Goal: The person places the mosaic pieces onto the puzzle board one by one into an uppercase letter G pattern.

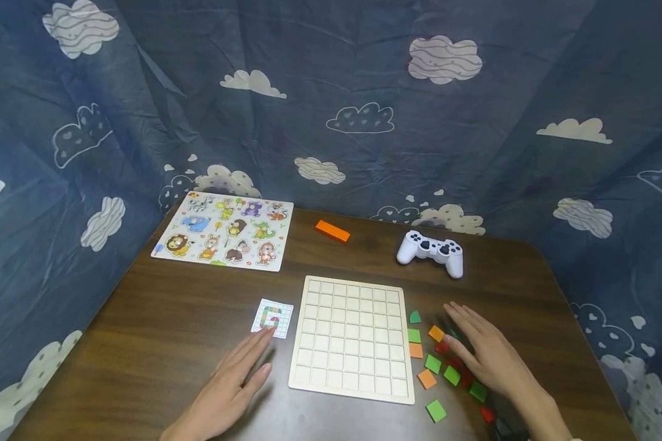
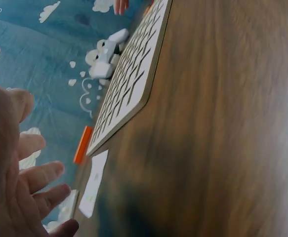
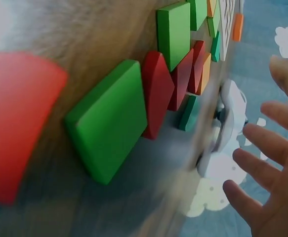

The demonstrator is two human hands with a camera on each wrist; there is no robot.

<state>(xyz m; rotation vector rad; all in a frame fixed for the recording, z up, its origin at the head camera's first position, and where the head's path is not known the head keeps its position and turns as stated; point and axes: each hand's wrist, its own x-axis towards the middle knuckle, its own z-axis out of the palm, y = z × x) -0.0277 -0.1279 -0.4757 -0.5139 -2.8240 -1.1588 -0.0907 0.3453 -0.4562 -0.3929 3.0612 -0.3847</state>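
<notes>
A pale wooden grid board (image 1: 353,340) lies on the table, its square cells bare. To its left is a small pattern card (image 1: 272,318) with a coloured G-like figure on a grid. My left hand (image 1: 228,383) is held with straight fingers, fingertips overlapping the card's lower edge in the head view; it holds nothing. My right hand (image 1: 491,352), fingers extended and holding nothing, hovers over scattered blocks at the board's right. Among these are a green block (image 3: 111,121), a red block (image 3: 156,94) and an orange block (image 1: 427,379). The right hand partly hides several blocks.
An animal puzzle board (image 1: 226,233) lies at the back left of the brown table (image 1: 143,318). Behind the grid board are an orange bar (image 1: 333,231) and a white game controller (image 1: 431,252). A blue cloud-patterned cloth (image 1: 287,79) hangs around the table's back and sides.
</notes>
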